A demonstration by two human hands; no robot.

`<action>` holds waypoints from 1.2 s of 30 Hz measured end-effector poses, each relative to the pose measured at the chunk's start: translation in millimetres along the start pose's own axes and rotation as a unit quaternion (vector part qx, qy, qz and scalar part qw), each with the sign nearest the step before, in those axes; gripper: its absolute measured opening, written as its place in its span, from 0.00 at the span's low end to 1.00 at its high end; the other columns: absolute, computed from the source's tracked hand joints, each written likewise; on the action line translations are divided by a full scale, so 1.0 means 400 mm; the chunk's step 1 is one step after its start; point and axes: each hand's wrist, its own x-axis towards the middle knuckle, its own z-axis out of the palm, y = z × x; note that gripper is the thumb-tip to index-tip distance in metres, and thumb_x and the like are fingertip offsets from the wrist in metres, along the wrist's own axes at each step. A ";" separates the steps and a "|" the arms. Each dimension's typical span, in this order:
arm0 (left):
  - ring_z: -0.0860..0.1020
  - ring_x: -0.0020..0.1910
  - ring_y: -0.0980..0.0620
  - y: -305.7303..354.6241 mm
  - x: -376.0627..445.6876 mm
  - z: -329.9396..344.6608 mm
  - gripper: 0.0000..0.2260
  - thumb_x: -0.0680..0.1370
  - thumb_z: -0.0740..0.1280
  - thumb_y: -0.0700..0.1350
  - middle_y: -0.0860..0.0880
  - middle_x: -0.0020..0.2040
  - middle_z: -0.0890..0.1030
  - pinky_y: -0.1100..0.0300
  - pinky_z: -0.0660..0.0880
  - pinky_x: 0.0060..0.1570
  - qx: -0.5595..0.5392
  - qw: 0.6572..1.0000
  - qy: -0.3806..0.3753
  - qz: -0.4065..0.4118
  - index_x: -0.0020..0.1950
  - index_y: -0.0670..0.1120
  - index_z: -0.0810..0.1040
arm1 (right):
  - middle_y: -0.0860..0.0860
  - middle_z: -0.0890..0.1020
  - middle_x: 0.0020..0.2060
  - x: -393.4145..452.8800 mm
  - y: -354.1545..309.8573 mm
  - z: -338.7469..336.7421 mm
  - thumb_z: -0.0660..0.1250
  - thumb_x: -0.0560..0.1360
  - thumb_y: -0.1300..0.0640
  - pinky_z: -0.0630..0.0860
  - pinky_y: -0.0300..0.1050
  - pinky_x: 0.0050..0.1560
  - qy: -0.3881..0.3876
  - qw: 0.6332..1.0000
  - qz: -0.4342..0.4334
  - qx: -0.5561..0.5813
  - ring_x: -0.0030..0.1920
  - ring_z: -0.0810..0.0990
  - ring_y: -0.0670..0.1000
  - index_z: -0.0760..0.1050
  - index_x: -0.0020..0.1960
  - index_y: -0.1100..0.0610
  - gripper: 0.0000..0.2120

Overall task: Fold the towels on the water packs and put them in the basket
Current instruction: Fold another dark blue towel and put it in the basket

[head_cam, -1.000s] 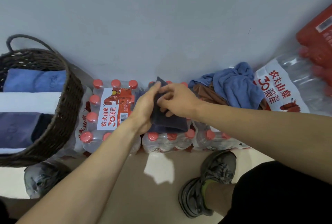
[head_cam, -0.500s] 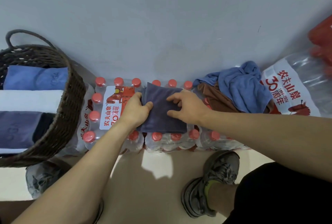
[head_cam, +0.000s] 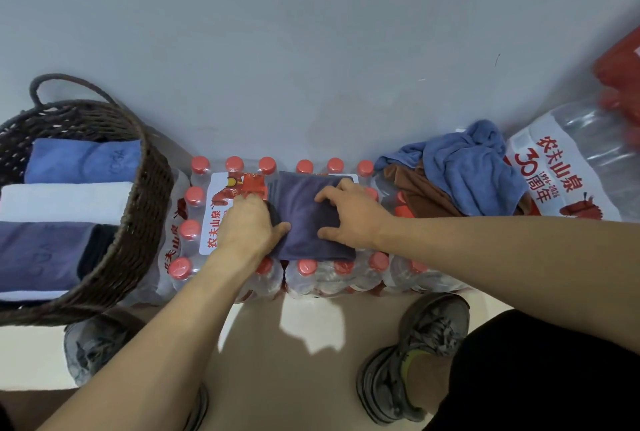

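A folded dark purple towel (head_cam: pixel 304 212) lies flat on the shrink-wrapped water packs (head_cam: pixel 311 271) with red caps. My left hand (head_cam: pixel 247 226) grips its left edge, thumb on top and fingers tucked under. My right hand (head_cam: pixel 348 219) holds its right edge, fingers curled over the fold. A crumpled blue towel (head_cam: pixel 464 167) and a brown towel (head_cam: pixel 415 191) lie heaped on the packs to the right. The woven basket (head_cam: pixel 138 209) stands at the left, holding several folded towels: blue (head_cam: pixel 83 160), white (head_cam: pixel 65 202) and purple (head_cam: pixel 41 254).
A grey wall rises directly behind the packs. A large labelled water bottle pack (head_cam: pixel 568 174) leans at the right, with something red (head_cam: pixel 620 70) above it. My two shoes (head_cam: pixel 415 354) stand on the beige floor below.
The towel went from being folded between my hands to lying flat on the packs. Both hands have settled on its left and right edges.
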 end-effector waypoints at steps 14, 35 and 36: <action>0.73 0.55 0.39 0.058 -0.044 0.043 0.20 0.78 0.65 0.58 0.36 0.51 0.79 0.49 0.73 0.54 -0.007 1.000 -0.001 0.005 0.46 0.40 0.80 | 0.50 0.72 0.28 -0.058 0.037 -0.047 0.73 0.70 0.44 0.69 0.44 0.37 -0.025 0.991 0.033 -0.125 0.36 0.74 0.54 0.69 0.30 0.55 0.20; 0.81 0.39 0.59 0.182 -0.087 -0.061 0.10 0.72 0.75 0.39 0.56 0.40 0.83 0.65 0.76 0.40 -0.316 0.913 -0.071 0.249 0.46 0.49 0.75 | 0.52 0.64 0.69 -0.143 0.029 -0.146 0.79 0.62 0.44 0.68 0.53 0.62 0.077 0.983 -0.121 -0.111 0.68 0.65 0.55 0.62 0.73 0.49 0.45; 0.81 0.39 0.60 0.189 -0.087 -0.080 0.10 0.72 0.75 0.37 0.57 0.40 0.83 0.68 0.75 0.39 -0.339 0.899 -0.099 0.259 0.47 0.48 0.76 | 0.51 0.67 0.67 -0.141 0.025 -0.161 0.79 0.62 0.43 0.68 0.53 0.62 0.071 0.981 -0.141 -0.110 0.67 0.66 0.54 0.66 0.70 0.50 0.41</action>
